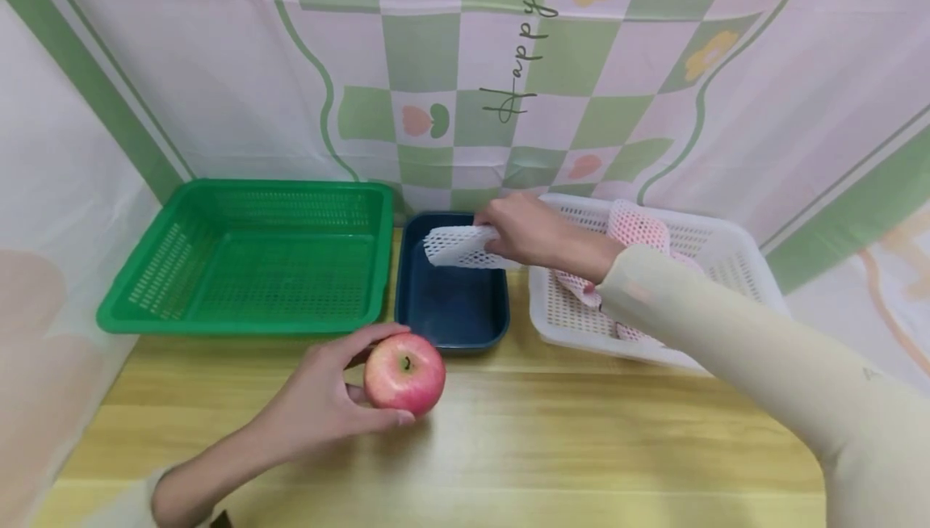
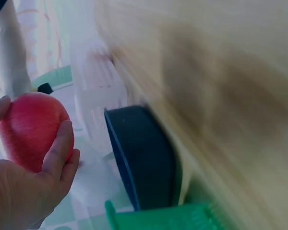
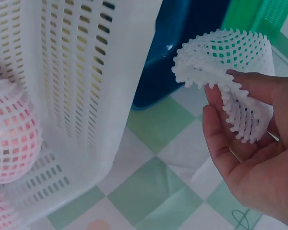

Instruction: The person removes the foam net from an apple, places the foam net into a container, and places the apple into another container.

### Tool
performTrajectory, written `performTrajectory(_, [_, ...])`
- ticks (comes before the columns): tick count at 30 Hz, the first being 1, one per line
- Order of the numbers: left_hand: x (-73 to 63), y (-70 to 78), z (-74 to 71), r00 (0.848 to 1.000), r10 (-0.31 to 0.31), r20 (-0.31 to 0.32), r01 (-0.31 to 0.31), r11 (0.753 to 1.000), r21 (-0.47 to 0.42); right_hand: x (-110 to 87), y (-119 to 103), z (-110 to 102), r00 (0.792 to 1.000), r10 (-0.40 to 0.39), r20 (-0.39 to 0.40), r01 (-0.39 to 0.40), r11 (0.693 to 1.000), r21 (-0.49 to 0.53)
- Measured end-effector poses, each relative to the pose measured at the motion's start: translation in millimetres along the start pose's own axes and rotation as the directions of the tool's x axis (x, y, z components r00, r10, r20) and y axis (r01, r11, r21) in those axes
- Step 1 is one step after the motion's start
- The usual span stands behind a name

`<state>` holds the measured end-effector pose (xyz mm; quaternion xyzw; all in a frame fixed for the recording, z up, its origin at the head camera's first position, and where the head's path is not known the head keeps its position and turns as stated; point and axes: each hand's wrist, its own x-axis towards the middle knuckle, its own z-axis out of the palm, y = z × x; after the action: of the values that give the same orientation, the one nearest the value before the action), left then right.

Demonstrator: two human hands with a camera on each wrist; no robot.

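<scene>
A red apple (image 1: 404, 375) is gripped from its left side by my left hand (image 1: 320, 395), above the wooden table's front part; the left wrist view shows the same apple (image 2: 33, 129) between thumb and fingers. My right hand (image 1: 526, 229) pinches a white foam fruit net (image 1: 459, 247) over the dark blue tray (image 1: 450, 310). In the right wrist view the foam net (image 3: 249, 52) is bent, with its mesh end spread wide, between the thumb and fingers. Nothing shows inside the visible part of the blue tray.
A green basket (image 1: 243, 326) stands at the left. At the right, a white basket (image 1: 726, 245) holds pink foam nets (image 1: 639, 229), at least one around a fruit; my right forearm crosses over it. A patterned curtain (image 1: 494, 52) hangs behind the containers, above the wooden table (image 1: 581, 431).
</scene>
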<state>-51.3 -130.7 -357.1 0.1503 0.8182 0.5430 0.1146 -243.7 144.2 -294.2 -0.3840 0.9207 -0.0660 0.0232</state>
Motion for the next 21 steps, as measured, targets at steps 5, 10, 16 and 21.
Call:
performTrajectory(5, [5.5, 7.2, -13.9, 0.999, 0.017, -0.043, -0.015, 0.999, 0.035, 15.4, 4, 9, 0.997, 0.024, 0.076, -0.023, 1.000, -0.013])
performTrajectory(10, [11.8, 11.9, -27.6, 0.997, 0.019, -0.080, -0.013, 0.997, 0.073, 28.8, 7, 19, 0.991, 0.038, 0.130, -0.033, 0.999, -0.041])
performTrajectory(16, [20.1, 16.4, -42.7, 0.995, -0.011, -0.104, 0.019, 0.996, 0.082, 39.4, 7, 29, 0.979, 0.091, 0.180, -0.078, 0.994, -0.079])
performTrajectory(21, [25.9, 18.7, -57.5, 0.991, -0.053, -0.124, 0.063, 0.995, 0.082, 44.8, 6, 35, 0.980, 0.115, 0.163, -0.105, 0.992, -0.068])
